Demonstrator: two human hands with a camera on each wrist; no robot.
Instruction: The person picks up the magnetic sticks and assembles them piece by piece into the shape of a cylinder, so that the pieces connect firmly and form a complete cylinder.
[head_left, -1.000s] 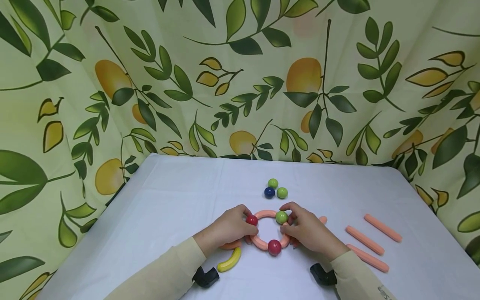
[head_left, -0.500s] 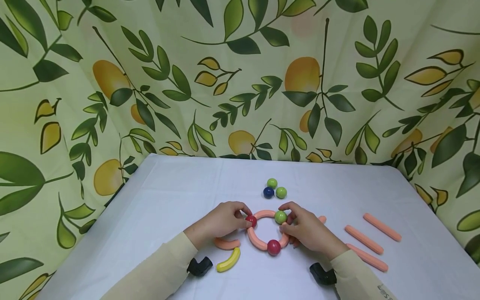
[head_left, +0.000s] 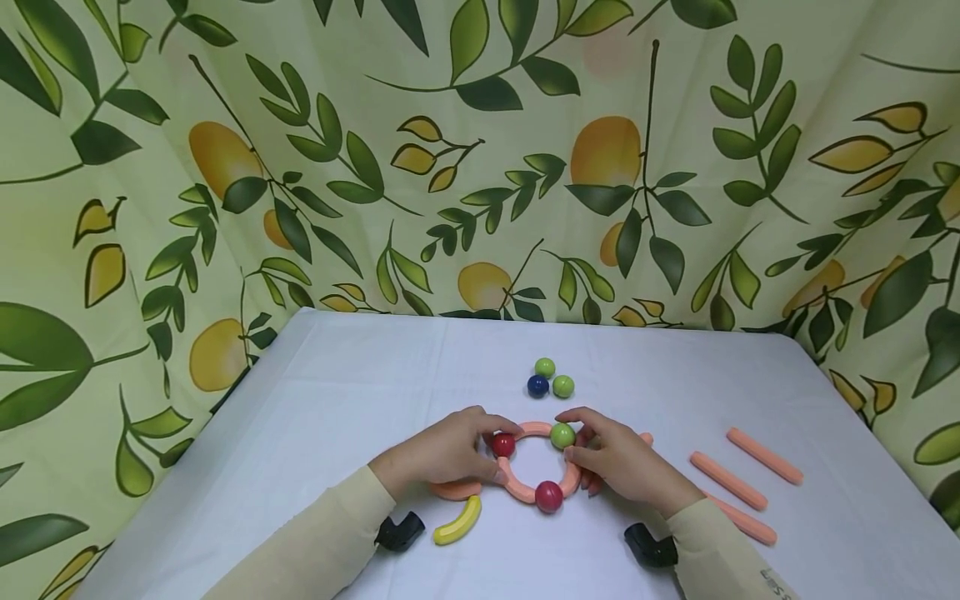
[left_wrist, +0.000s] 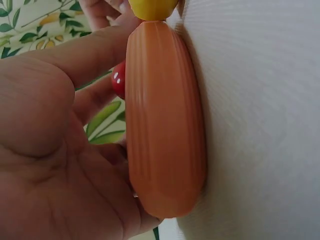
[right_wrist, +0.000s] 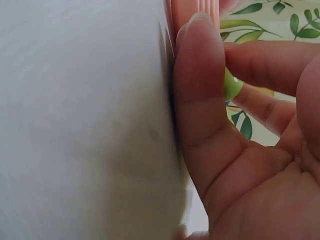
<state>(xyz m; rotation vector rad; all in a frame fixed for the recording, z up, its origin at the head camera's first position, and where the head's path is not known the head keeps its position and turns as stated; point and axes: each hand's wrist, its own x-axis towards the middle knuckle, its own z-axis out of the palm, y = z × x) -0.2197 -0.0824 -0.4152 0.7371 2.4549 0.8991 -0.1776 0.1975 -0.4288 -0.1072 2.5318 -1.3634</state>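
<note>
A ring of curved salmon-pink segments (head_left: 517, 486) joined by balls lies on the white table (head_left: 337, 400). My left hand (head_left: 450, 454) pinches the red ball (head_left: 503, 445) on the ring's left; in the left wrist view that red ball (left_wrist: 118, 80) shows behind a curved pink piece (left_wrist: 165, 125). My right hand (head_left: 611, 458) pinches the green ball (head_left: 562, 435) at the upper right; the right wrist view shows the green ball (right_wrist: 232, 85) between my fingers. A second red ball (head_left: 549, 496) sits at the ring's near side.
Two green balls (head_left: 545, 367) and a blue ball (head_left: 537, 386) cluster behind the ring. Three straight pink sticks (head_left: 727, 481) lie to the right. A loose pink curve (head_left: 453, 490) and a yellow curved piece (head_left: 459, 522) lie near my left wrist. Leaf-print cloth (head_left: 480, 158) walls the table.
My left hand drew back from the ring, uncovering the loose pink curve, then returned to the red ball. The right hand stayed on the green ball.
</note>
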